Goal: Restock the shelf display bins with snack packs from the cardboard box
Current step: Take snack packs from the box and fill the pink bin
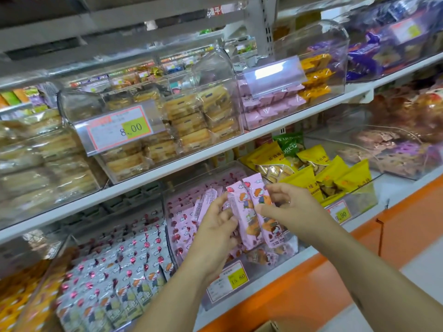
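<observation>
Two pink snack packs with cartoon prints stand upright side by side in front of a clear display bin on the lower shelf, which holds several more pink packs. My left hand grips the left pack from the side, and another pink pack shows just behind its fingers. My right hand pinches the right pack between thumb and fingers. A corner of the cardboard box shows at the bottom edge.
A bin of white cartoon packs sits to the left, a bin of yellow bags to the right. The upper shelf carries clear bins of biscuits and pink packets. An orange base runs below.
</observation>
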Action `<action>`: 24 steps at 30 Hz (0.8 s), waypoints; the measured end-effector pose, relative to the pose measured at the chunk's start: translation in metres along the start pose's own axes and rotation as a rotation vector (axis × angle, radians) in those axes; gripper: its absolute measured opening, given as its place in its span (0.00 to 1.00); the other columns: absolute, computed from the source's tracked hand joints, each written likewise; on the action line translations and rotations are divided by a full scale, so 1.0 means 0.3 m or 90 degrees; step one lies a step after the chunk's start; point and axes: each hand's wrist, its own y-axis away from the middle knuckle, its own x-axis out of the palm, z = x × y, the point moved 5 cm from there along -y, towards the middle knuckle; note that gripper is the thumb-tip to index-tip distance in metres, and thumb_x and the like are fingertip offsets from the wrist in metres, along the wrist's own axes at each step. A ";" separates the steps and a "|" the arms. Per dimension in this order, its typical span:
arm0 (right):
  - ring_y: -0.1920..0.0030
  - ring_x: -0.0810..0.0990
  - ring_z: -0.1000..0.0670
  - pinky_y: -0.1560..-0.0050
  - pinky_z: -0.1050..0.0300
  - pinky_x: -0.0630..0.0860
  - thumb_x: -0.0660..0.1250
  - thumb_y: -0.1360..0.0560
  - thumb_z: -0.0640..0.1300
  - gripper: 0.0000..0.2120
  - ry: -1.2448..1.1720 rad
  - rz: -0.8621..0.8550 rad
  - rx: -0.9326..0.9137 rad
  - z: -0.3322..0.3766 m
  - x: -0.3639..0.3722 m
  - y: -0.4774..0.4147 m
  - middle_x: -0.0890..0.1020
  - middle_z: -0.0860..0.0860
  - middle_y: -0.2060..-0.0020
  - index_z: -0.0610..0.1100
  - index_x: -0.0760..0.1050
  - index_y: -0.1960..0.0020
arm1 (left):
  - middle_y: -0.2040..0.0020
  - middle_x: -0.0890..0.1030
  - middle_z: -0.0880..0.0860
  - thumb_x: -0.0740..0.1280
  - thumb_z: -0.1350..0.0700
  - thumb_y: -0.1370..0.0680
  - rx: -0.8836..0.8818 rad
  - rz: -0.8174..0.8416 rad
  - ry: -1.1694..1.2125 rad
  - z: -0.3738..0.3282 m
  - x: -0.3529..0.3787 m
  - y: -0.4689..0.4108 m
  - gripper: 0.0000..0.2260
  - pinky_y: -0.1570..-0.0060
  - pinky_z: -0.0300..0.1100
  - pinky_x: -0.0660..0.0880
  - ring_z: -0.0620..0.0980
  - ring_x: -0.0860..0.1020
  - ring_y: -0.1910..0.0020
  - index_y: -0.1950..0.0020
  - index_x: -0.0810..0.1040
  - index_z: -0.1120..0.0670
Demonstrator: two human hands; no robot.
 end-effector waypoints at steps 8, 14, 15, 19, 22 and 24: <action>0.49 0.80 0.52 0.47 0.50 0.79 0.73 0.29 0.49 0.21 0.041 -0.005 -0.028 0.001 0.021 -0.002 0.78 0.55 0.49 0.52 0.71 0.38 | 0.43 0.80 0.47 0.63 0.57 0.19 0.054 -0.002 -0.194 -0.025 0.020 0.023 0.15 0.51 0.44 0.80 0.40 0.82 0.53 0.37 0.68 0.40; 0.59 0.79 0.59 0.60 0.71 0.71 0.69 0.25 0.41 0.19 0.131 -0.104 -0.101 0.003 -0.011 -0.003 0.79 0.51 0.65 0.51 0.70 0.36 | 0.52 0.80 0.48 0.70 0.49 0.25 0.159 -0.175 -0.402 -0.085 -0.054 0.067 0.12 0.53 0.38 0.75 0.44 0.78 0.53 0.44 0.73 0.46; 0.57 0.80 0.53 0.58 0.65 0.72 0.69 0.25 0.41 0.21 0.183 -0.109 -0.097 -0.007 -0.013 -0.004 0.79 0.50 0.68 0.48 0.70 0.34 | 0.56 0.80 0.50 0.71 0.49 0.26 0.156 -0.192 -0.418 -0.088 -0.071 0.079 0.10 0.57 0.38 0.74 0.45 0.78 0.57 0.48 0.74 0.46; 0.54 0.79 0.46 0.52 0.50 0.77 0.68 0.25 0.43 0.22 0.337 -0.076 -0.076 -0.051 0.010 -0.004 0.76 0.56 0.66 0.47 0.70 0.32 | 0.62 0.79 0.42 0.71 0.48 0.26 0.134 -0.232 -0.498 -0.089 -0.138 0.128 0.09 0.69 0.30 0.68 0.37 0.76 0.65 0.54 0.71 0.44; 0.52 0.80 0.44 0.53 0.49 0.78 0.68 0.26 0.43 0.23 0.431 -0.079 -0.056 -0.073 0.022 -0.008 0.82 0.48 0.50 0.50 0.69 0.32 | 0.61 0.79 0.42 0.70 0.47 0.25 0.093 -0.242 -0.616 -0.079 -0.167 0.141 0.17 0.71 0.29 0.72 0.36 0.77 0.67 0.43 0.65 0.39; 0.54 0.79 0.45 0.53 0.48 0.78 0.69 0.26 0.43 0.24 0.434 -0.087 -0.058 -0.077 0.021 -0.013 0.82 0.49 0.45 0.50 0.69 0.32 | 0.63 0.80 0.45 0.68 0.46 0.24 0.073 -0.206 -0.714 -0.059 -0.157 0.133 0.21 0.65 0.40 0.78 0.41 0.78 0.66 0.37 0.61 0.37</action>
